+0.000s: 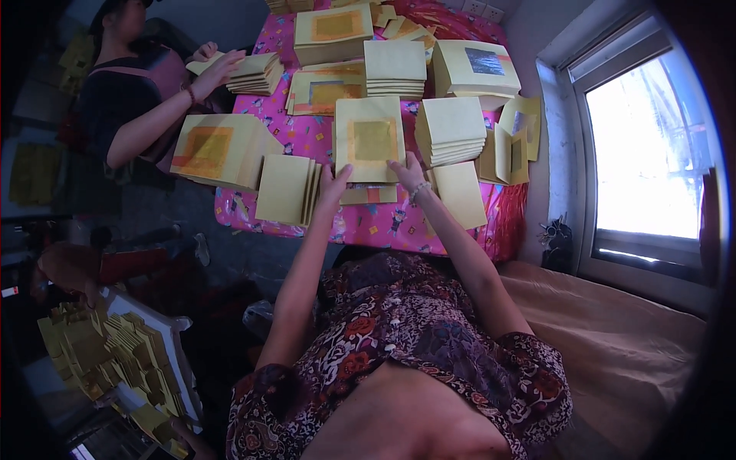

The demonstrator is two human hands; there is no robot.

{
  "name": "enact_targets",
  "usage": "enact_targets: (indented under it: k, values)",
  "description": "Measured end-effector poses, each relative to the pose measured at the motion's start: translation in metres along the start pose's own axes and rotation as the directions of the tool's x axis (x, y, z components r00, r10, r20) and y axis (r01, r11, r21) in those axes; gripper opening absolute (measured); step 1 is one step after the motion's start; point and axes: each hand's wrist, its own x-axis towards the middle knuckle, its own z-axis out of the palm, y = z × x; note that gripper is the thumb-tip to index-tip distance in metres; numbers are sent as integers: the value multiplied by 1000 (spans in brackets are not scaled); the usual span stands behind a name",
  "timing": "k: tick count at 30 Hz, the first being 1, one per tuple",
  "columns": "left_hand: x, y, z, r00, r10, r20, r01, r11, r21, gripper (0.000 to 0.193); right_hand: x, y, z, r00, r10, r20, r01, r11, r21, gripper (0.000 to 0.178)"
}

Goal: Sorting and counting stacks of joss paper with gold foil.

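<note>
Both my hands grip the lower corners of a stack of joss paper, pale yellow with a gold-and-orange square on its top sheet. My left hand is closed at its lower left corner, thumb on top. At the lower right corner my right hand, wearing a bracelet, is closed the same way. Below the held stack shows a strip of another patterned sheet. Plain folded bundles stand left of my left hand, and a plain sheet lies right of my right hand.
The table has a pink patterned cover. Thick paper stacks crowd its far side, and others stand at the right. A co-worker's hands hold folded sheets at the far left. A window is at the right.
</note>
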Motion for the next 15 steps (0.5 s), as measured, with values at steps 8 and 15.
enact_targets:
  k: [8,15]
  values:
    - [12,-39,-17,996,-10,-90,37,953,300,52,-6,-2,8,999,1,33,3,991,-134,42]
    - [16,-32,-17,996,55,-75,2,795,607,68,-7,4,8,998,7,-64,-28,942,-335,43]
